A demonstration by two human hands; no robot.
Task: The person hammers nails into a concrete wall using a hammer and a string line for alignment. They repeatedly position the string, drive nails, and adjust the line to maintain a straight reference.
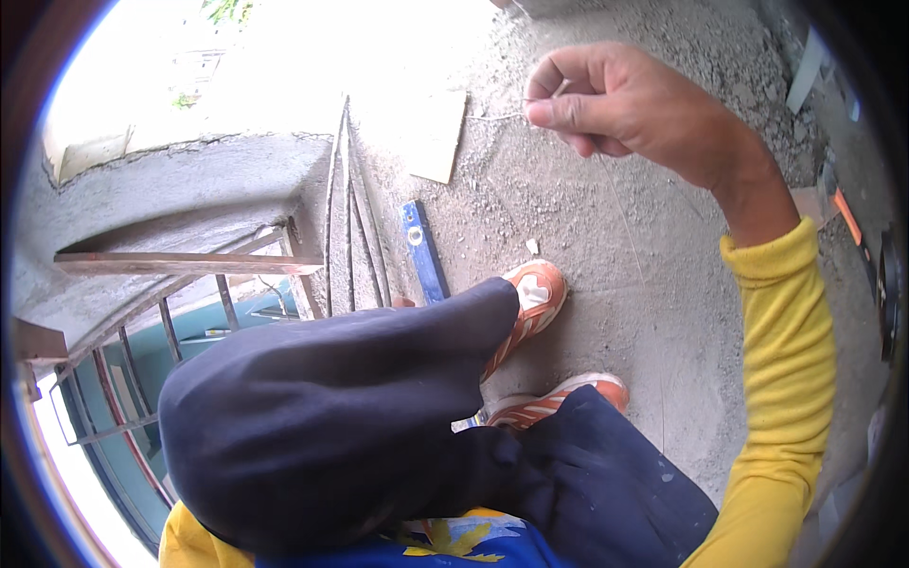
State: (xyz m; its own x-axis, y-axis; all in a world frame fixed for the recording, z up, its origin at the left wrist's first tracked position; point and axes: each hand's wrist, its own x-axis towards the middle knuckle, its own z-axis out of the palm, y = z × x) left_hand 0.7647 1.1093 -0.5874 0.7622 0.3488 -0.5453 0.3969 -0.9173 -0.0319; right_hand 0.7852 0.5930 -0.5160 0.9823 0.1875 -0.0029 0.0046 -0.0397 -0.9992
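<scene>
My right hand (636,112), in a yellow sleeve, is raised at the upper right. Its thumb and index finger are pinched on a thin string (494,117). One stretch of the string runs left from the fingertips, and a fine line hangs below the hand over the ground. Beyond my raised knee (312,388), a small skin-coloured bit (404,302) shows beside a blue spirit level (425,251); it may be a fingertip of my left hand, which is otherwise hidden behind the leg.
Several thin metal bars (348,218) lean left of the level, near a pale flat board (441,142). A wooden plank (189,264) crosses above a metal grille (133,369). Gravel (720,57) is heaped at the far right. My orange-and-white shoes (537,295) stand on rough concrete.
</scene>
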